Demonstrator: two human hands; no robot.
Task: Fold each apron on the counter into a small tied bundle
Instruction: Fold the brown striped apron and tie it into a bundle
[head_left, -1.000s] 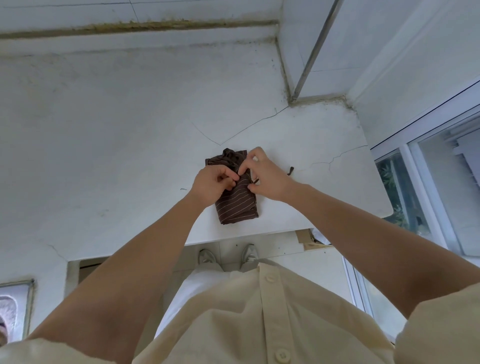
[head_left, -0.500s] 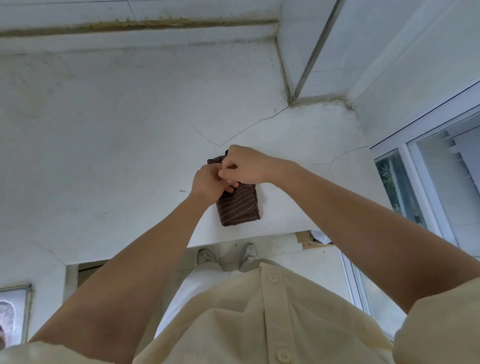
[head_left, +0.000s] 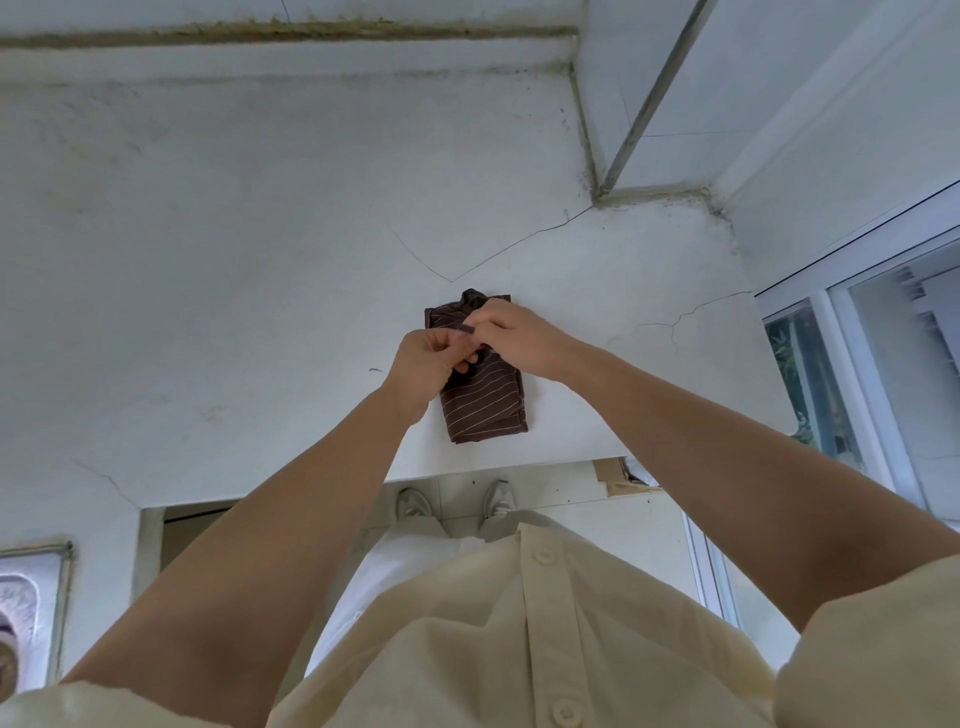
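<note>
Step in hand: tying knot on folded apron (head_left: 485, 400).
Apron flat on surface (head_left: 260, 270), near front edge, right of centre.
Left grip (head_left: 423, 364) pinches strap (head_left: 467, 328) end; right grip (head_left: 519, 338) curled on strap atop bundle.
Next move, judged: draw ends apart, cinch knot, keep folds pressed.
Sink (head_left: 31, 603) far left, window (head_left: 857, 374) beyond right edge. Both well apart from apron, no obstruction seen.

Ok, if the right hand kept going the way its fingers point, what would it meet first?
Probably the left hand: the right hand points across the folded striped apron toward it, both at the dark strap end. Whether they touch is unclear.
</note>
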